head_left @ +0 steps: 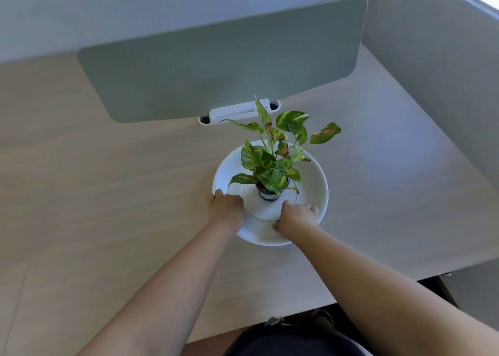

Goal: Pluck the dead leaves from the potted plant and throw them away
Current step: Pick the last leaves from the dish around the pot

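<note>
A small potted plant (272, 164) with green variegated leaves stands in a dark pot (270, 193) on a white plate (314, 183) on the desk. Several leaves carry brown dead patches, the clearest being a browned leaf (325, 133) at the upper right. My left hand (225, 206) grips the plate's left rim. My right hand (295, 216) holds the plate's near right rim, its fingers curled over the edge. Both hands sit just below the pot without touching the plant.
The light wooden desk (108, 193) spreads wide to the left and right of the plate. A grey-green divider panel (224, 67) on a white clamp (237, 111) stands right behind the plant. The desk's front edge runs near my body at the bottom.
</note>
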Action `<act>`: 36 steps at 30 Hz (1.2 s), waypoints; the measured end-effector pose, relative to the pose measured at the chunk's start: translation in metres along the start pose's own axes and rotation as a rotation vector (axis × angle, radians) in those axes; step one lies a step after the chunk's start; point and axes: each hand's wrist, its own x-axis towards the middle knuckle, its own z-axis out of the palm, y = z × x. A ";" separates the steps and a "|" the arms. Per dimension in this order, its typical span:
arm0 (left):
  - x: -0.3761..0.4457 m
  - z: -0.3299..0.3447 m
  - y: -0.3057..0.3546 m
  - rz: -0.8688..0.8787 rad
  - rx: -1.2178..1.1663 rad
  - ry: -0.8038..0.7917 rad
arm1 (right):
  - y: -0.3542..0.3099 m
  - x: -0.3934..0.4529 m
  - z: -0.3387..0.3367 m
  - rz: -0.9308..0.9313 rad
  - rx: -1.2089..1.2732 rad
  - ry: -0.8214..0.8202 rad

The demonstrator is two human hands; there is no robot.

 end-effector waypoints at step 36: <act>0.034 -0.023 -0.042 0.338 -0.048 0.061 | 0.043 0.016 -0.021 -0.178 0.264 0.014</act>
